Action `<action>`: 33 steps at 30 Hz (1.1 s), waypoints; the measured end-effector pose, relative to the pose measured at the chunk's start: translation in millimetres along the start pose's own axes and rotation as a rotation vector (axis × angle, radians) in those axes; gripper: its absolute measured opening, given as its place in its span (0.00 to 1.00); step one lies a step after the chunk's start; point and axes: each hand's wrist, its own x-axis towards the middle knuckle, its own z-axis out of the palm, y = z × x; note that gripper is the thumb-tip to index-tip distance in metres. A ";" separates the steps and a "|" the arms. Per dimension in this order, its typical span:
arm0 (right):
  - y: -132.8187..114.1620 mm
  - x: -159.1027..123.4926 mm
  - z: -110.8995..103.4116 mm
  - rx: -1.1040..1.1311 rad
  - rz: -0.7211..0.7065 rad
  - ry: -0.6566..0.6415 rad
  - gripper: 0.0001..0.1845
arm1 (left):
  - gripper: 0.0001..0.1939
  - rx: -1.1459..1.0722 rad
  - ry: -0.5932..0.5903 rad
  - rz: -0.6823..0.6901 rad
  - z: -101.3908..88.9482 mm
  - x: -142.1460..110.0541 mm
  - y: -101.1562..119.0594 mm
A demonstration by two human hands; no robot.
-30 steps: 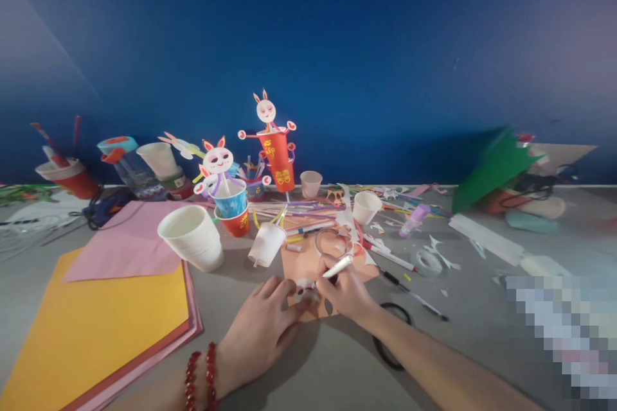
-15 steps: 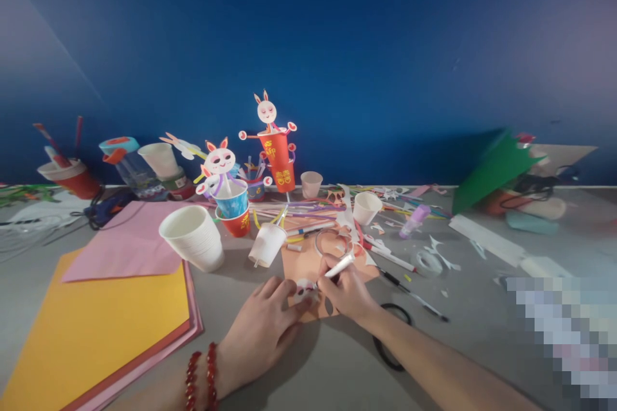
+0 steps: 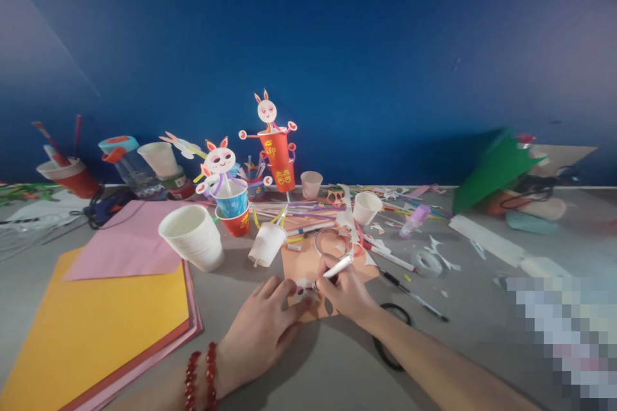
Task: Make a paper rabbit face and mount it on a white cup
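Pinning a small white paper face (image 3: pixel 304 290) on the peach paper sheet (image 3: pixel 299 260), the left hand (image 3: pixel 260 324) apparently braces it against the pen; whether finger and thumb also pinch it, I cannot tell. The right hand (image 3: pixel 351 292), closed around the white pen (image 3: pixel 340 266) above the sheet, grips low, likely for fine control.

I hold a white marker (image 3: pixel 340 266) in my right hand (image 3: pixel 349 295), its tip at a small paper face (image 3: pixel 303 291) on a peach sheet (image 3: pixel 299 264); my left hand (image 3: pixel 263 326) touches that face from the other side; leftward, stacked white paper cups (image 3: pixel 193 239) stand near a blue cup (image 3: pixel 232 200) topped by a rabbit head (image 3: pixel 220 159); to my right lies a purple glue stick (image 3: pixel 414 221).
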 end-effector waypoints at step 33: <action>-1.6 0.0 0.4 -0.015 -0.019 -0.020 0.08 | 0.23 0.009 -0.002 0.004 1.6 -0.1 -1.8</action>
